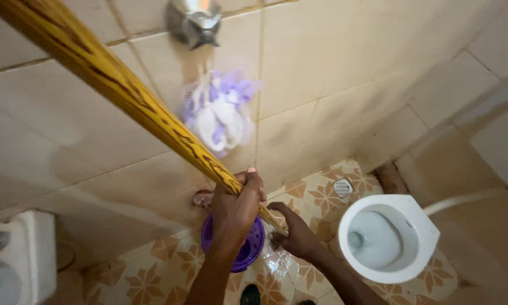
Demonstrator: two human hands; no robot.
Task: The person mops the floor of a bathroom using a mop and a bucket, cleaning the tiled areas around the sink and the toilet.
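Above wet floor tiles (pixel 169 265), left hand (pixel 238 210) and right hand (pixel 297 232) both grip the stiff, probably light wooden broomstick (pixel 112 79) low down.

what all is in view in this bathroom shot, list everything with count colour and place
wooden handle: one, yellow with dark streaks, slanting from top left down to the hands
bath sponge: one, purple and white mesh, hanging on the wall under the tap
tap: one, metal, top of the wall
purple basin: one, on the floor behind the hands
toilet bowl: one, white, right on the floor
floor drain: one, white, by the wall
floor tiles: beige with orange flower pattern, wet
left hand: fingers wrapped round the handle
right hand: gripping the handle lower down
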